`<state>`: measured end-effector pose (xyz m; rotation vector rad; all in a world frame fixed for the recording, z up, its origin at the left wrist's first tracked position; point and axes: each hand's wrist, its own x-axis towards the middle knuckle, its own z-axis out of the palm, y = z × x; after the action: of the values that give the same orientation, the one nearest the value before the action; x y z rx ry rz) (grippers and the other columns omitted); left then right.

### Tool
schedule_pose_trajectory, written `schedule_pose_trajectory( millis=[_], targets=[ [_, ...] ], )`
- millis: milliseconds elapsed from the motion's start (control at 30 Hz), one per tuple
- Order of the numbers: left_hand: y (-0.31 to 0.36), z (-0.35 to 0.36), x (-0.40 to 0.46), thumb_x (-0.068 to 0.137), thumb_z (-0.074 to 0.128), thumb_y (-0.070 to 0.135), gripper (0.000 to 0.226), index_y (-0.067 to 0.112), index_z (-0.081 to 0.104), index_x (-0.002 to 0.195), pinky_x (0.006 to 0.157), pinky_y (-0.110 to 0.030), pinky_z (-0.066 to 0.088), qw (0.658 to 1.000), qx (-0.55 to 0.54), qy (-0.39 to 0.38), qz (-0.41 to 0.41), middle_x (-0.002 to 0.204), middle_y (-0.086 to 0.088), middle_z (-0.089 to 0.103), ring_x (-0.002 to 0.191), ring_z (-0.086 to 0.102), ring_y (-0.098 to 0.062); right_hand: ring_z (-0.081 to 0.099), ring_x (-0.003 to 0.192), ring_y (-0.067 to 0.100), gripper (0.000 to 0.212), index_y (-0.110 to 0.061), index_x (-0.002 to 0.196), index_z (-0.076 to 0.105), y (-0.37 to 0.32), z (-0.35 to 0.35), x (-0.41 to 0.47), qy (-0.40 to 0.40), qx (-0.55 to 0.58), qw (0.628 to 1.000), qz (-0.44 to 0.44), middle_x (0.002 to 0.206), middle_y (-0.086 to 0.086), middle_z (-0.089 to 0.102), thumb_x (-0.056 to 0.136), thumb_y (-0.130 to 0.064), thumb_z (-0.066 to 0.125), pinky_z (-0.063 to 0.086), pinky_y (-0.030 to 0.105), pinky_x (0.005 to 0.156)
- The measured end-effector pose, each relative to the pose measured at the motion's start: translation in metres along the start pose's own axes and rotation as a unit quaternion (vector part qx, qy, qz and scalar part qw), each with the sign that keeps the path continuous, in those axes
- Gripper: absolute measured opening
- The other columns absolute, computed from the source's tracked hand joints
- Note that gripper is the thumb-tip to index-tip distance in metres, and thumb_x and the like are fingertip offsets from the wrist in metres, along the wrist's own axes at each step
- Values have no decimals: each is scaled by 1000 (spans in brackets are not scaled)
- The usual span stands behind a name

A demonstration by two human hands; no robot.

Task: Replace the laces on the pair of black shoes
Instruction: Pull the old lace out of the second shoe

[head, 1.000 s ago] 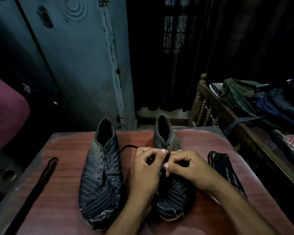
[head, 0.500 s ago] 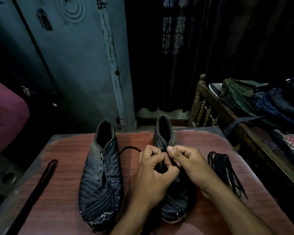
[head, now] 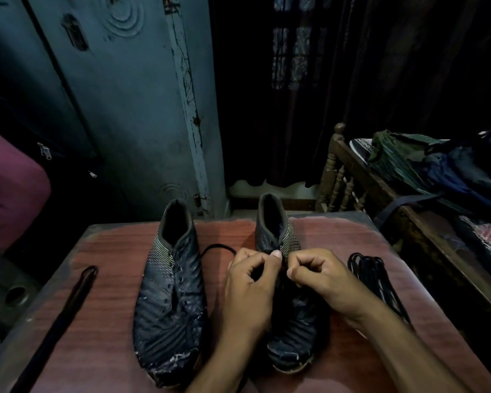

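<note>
Step in hand looked like lacing right shoe (head: 291, 321) on table (head: 102, 336), at upper eyelets; next move likely needs lace (head: 219, 248) fed through and pulled snug. Left hand (head: 250, 290) and right hand (head: 326, 282) over its tongue, fingers curled, thumb and forefinger seemingly pinching lace; grip itself too dark to confirm. Left shoe (head: 169, 302) unlaced, spare laces (head: 377, 279) right

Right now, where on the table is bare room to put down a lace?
Bare wood lies between the long lace at the left edge and the left shoe, and along the far edge beside the right shoe. It is crowded by the bundled laces and where both hands work.
</note>
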<state>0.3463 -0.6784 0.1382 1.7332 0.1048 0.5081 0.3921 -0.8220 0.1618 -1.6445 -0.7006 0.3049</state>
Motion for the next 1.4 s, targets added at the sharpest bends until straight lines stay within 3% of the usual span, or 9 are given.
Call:
schedule_pose_trajectory(
  millis=[200, 400, 633, 767, 900, 1033, 1100, 1300, 1400],
  targets=[
    [1, -2, 0, 80, 67, 38, 16, 26, 75, 71, 78, -18, 44, 1000, -21, 3, -15, 84, 3, 68, 86, 63, -4, 37, 63, 9, 29, -21, 60, 50, 3, -2, -1, -24, -10, 1000, 10, 62, -4, 42, 85, -23, 64, 31, 22, 59],
    [7, -3, -5, 72, 58, 43, 26, 27, 48, 54, 68, -27, 37, 997, 31, 33, 58, 67, 12, 50, 72, 50, -10, 40, 65, 12, 38, -20, 66, 57, 2, 5, 3, 57, 18, 998, 20, 65, -2, 46, 82, -54, 65, 33, 31, 63],
    [4, 1, -9, 73, 56, 35, 15, 31, 46, 63, 81, -46, 43, 986, 94, -44, 127, 72, 8, 49, 82, 51, -15, 52, 69, 10, 28, -3, 75, 60, 5, 7, 5, 59, 56, 997, 18, 68, -2, 58, 89, -27, 63, 44, 22, 65],
    [3, -1, -5, 85, 53, 40, 31, 22, 45, 60, 73, -38, 38, 992, 47, -39, 110, 70, 8, 47, 77, 50, -18, 50, 68, 10, 19, -11, 71, 62, 4, 6, 4, 45, 45, 998, 18, 67, -2, 57, 87, -23, 62, 41, 24, 63],
    [-2, -2, -1, 87, 50, 50, 33, 25, 52, 65, 75, -42, 42, 997, 58, 24, 43, 72, 9, 52, 82, 53, -18, 43, 63, 7, 21, -17, 61, 54, -1, 1, 1, -7, 15, 1000, 6, 62, -3, 48, 81, -19, 61, 34, 19, 60],
    [-3, -3, -2, 84, 49, 59, 42, 24, 66, 69, 79, -18, 35, 994, 99, 21, 31, 79, 13, 62, 89, 57, -9, 27, 64, 15, 33, -11, 61, 39, -2, -1, -3, -30, 29, 999, 8, 65, 6, 30, 76, -32, 58, 22, 29, 58],
    [-3, -2, -2, 82, 53, 60, 35, 31, 71, 70, 79, -16, 36, 994, 101, 26, 41, 81, 15, 64, 91, 57, -6, 22, 66, 19, 39, -5, 63, 35, -2, -2, -4, -33, 52, 998, 11, 69, 9, 25, 78, -32, 59, 19, 35, 61],
    [7, -2, -7, 78, 61, 46, 21, 30, 59, 65, 76, -20, 38, 990, 93, 43, 95, 76, 12, 57, 87, 54, -11, 28, 63, 17, 30, -14, 64, 43, -2, -1, -2, -13, 58, 998, 14, 66, 6, 31, 83, -28, 61, 21, 34, 58],
    [11, -3, -10, 78, 64, 42, 19, 27, 62, 66, 76, -22, 38, 990, 78, 19, 112, 77, 10, 57, 87, 55, -15, 38, 68, 21, 25, -5, 73, 52, 1, 0, 0, 1, 80, 997, 15, 71, 9, 43, 86, -25, 59, 31, 34, 62]
  ],
)
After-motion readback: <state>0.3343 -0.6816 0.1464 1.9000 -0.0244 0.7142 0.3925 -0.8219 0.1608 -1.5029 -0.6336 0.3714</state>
